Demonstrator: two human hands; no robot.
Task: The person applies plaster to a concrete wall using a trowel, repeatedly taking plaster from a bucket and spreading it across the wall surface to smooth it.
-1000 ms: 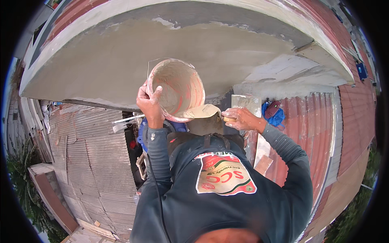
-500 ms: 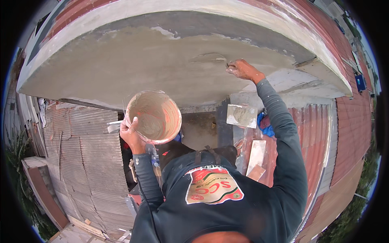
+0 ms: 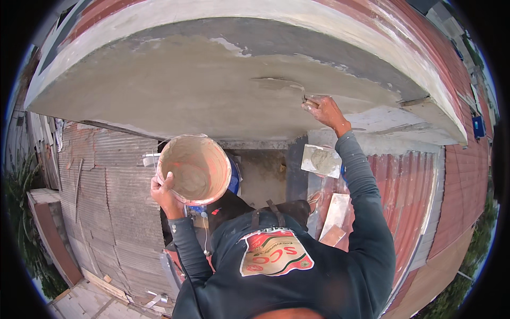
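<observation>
My left hand (image 3: 166, 195) grips the near left rim of a plaster-smeared bucket (image 3: 212, 187), its thumb over the edge. The bucket tilts toward me, and wet grey-beige plaster (image 3: 192, 178) coats its inside. Up and to the right, my right hand (image 3: 329, 114) is closed round the handle of a trowel (image 3: 304, 99). The trowel's blade lies against the wall (image 3: 202, 90) and blends with the plaster, so its outline is hard to make out. A curved ridge of plaster runs left from it. Smooth damp plaster covers most of the wall, with a darker grey band above.
Below my right hand is a pale square board (image 3: 309, 165) with a plaster lump (image 3: 323, 160). A white plank (image 3: 336, 215) lies on red corrugated sheeting (image 3: 390, 186). Grey corrugated roofing (image 3: 111, 212) spreads at left. Partly behind the bucket is a blue container (image 3: 234, 178).
My right hand and trowel have moved slightly down along the wall. The bucket sits a little lower and further left, showing more of the blue container. The whole view has shifted somewhat.
</observation>
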